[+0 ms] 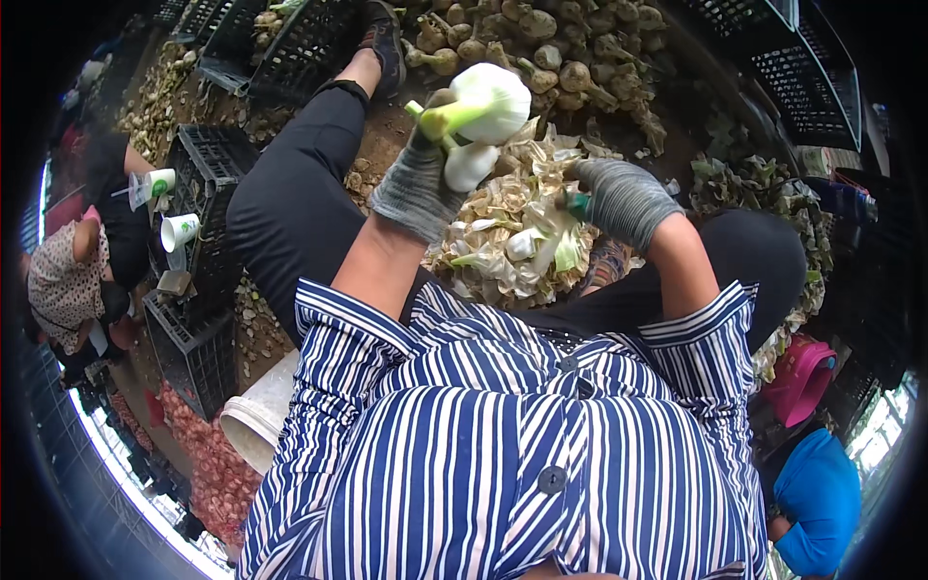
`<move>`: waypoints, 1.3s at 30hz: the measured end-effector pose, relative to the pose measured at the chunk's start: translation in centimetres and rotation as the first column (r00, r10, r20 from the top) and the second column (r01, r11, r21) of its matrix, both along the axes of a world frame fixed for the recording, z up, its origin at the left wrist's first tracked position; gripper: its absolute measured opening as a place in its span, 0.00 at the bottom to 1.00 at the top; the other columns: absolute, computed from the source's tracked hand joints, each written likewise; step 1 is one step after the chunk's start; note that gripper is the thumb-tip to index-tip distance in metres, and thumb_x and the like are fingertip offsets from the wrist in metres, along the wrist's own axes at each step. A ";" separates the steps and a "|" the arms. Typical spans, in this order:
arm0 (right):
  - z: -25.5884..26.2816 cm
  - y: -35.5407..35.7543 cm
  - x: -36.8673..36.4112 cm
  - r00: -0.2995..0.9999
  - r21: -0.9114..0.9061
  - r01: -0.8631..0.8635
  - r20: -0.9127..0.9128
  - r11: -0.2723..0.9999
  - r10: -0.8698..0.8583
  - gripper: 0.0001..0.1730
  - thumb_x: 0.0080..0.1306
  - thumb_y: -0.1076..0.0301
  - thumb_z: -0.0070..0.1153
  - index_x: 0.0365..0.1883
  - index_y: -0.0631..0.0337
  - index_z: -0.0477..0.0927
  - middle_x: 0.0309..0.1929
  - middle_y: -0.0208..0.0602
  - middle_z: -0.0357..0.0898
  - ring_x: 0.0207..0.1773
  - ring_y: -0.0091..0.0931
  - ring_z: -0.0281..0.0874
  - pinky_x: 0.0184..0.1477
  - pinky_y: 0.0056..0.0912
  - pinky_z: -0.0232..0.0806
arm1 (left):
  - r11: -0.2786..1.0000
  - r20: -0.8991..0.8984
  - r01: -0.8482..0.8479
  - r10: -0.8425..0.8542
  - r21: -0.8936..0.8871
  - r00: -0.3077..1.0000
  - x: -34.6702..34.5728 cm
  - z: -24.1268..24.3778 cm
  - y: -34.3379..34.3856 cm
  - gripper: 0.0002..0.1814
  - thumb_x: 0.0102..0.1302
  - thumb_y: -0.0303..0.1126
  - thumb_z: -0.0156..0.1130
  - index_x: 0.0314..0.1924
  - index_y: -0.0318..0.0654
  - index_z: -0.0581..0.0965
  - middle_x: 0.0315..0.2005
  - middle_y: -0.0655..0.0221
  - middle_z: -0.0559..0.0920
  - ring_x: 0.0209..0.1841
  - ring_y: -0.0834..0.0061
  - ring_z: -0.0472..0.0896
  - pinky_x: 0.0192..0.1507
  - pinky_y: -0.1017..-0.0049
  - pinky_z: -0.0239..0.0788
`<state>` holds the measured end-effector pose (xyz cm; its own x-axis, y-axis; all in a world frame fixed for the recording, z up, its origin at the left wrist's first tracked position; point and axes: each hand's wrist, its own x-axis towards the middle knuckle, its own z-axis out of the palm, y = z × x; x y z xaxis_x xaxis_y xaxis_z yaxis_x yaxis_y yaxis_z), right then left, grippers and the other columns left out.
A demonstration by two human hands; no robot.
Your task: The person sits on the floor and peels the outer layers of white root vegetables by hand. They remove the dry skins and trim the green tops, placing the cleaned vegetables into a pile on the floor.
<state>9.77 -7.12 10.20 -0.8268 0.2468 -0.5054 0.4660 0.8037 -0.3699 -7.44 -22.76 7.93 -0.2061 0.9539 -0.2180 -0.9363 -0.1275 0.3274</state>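
Note:
My left hand (424,170), in a grey knitted glove, grips a large white garlic bulb (500,101) by its short-cut green stem. A smaller white bulb (470,167) hangs just below it, against the same fingers. To the right, my gloved right hand (627,196) is closed around a tool with a green handle (576,205); its working end cannot be made out. Both hands are above a heap of dry garlic skins and peelings (507,268) between my legs. Beyond them lies a pile of unpeeled garlic bulbs with brown, soil-marked skins (573,54).
Black plastic crates stand at the left (210,156), upper left (297,51) and upper right (790,80). Paper cups (179,232) rest on the left crates. A white bucket (254,420) is beside me. Other people sit at left (72,283) and lower right (815,500).

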 end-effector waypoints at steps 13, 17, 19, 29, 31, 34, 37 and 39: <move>3.3 -2.2 -2.1 0.682 0.002 0.057 -0.730 0.998 -0.038 0.20 0.50 0.72 0.65 0.43 0.56 0.78 0.39 0.39 0.77 0.39 0.36 0.77 0.40 0.35 0.71 | 0.986 -0.089 0.044 -0.059 -0.161 0.994 1.1 0.2 0.9 0.29 0.60 0.45 0.63 0.57 0.39 0.69 0.48 0.59 0.77 0.47 0.62 0.78 0.47 0.61 0.75; 3.3 -2.3 -2.1 0.749 0.041 0.022 -0.662 0.999 0.010 0.16 0.51 0.75 0.64 0.39 0.58 0.77 0.38 0.40 0.77 0.39 0.36 0.77 0.40 0.34 0.70 | 0.938 -0.345 -0.043 -0.084 -0.344 0.935 1.5 -1.5 0.6 0.31 0.60 0.53 0.60 0.57 0.40 0.70 0.43 0.62 0.78 0.39 0.72 0.78 0.35 0.70 0.73; 3.2 -2.3 -2.0 0.730 0.013 0.041 -0.683 0.999 -0.021 0.14 0.51 0.75 0.64 0.38 0.59 0.77 0.36 0.40 0.77 0.38 0.37 0.77 0.39 0.34 0.70 | 0.945 -0.340 -0.009 -0.109 -0.327 0.934 1.5 -1.3 0.6 0.31 0.60 0.53 0.60 0.56 0.39 0.71 0.41 0.63 0.78 0.38 0.72 0.79 0.34 0.71 0.73; 4.1 -3.0 -2.0 0.776 -0.026 0.012 -0.630 1.000 -0.026 0.09 0.55 0.73 0.61 0.34 0.60 0.77 0.29 0.39 0.74 0.33 0.36 0.75 0.36 0.34 0.68 | 0.946 -0.143 -0.013 -0.036 -0.325 0.989 2.0 -1.8 1.5 0.29 0.63 0.52 0.57 0.54 0.36 0.71 0.40 0.60 0.79 0.36 0.70 0.80 0.32 0.72 0.77; 4.2 -2.8 -1.8 0.785 -0.077 0.003 -0.618 0.997 -0.050 0.09 0.55 0.73 0.61 0.34 0.61 0.77 0.29 0.39 0.74 0.32 0.35 0.74 0.35 0.33 0.68 | 0.929 -0.131 -0.093 0.049 -0.358 0.990 3.1 0.5 1.7 0.28 0.62 0.50 0.59 0.54 0.37 0.71 0.39 0.62 0.79 0.36 0.74 0.79 0.32 0.71 0.74; 5.0 -2.0 -1.4 0.710 -0.511 0.113 -0.559 0.852 -0.429 0.09 0.59 0.66 0.60 0.34 0.61 0.78 0.26 0.32 0.75 0.29 0.22 0.73 0.32 0.25 0.67 | 0.996 -0.107 0.023 -0.032 -0.082 0.994 2.7 0.9 0.3 0.28 0.62 0.50 0.59 0.54 0.36 0.70 0.37 0.62 0.79 0.37 0.73 0.79 0.32 0.72 0.75; 5.8 -0.4 -0.7 0.689 -0.805 0.242 -0.250 0.541 -0.680 0.13 0.60 0.60 0.62 0.35 0.61 0.79 0.27 0.26 0.76 0.29 0.16 0.73 0.32 0.20 0.68 | 0.978 -0.322 0.165 -0.199 -0.130 0.926 1.8 1.9 -0.4 0.29 0.62 0.51 0.59 0.53 0.36 0.71 0.35 0.63 0.79 0.36 0.74 0.80 0.32 0.73 0.75; 5.9 -0.4 -0.6 0.734 -0.821 0.206 -0.230 0.532 -0.639 0.15 0.59 0.58 0.63 0.35 0.60 0.80 0.26 0.26 0.76 0.29 0.16 0.72 0.32 0.20 0.68 | 0.964 -0.336 0.211 -0.254 -0.159 0.907 1.3 2.1 -0.3 0.33 0.59 0.55 0.59 0.52 0.32 0.70 0.35 0.62 0.79 0.37 0.71 0.80 0.36 0.71 0.76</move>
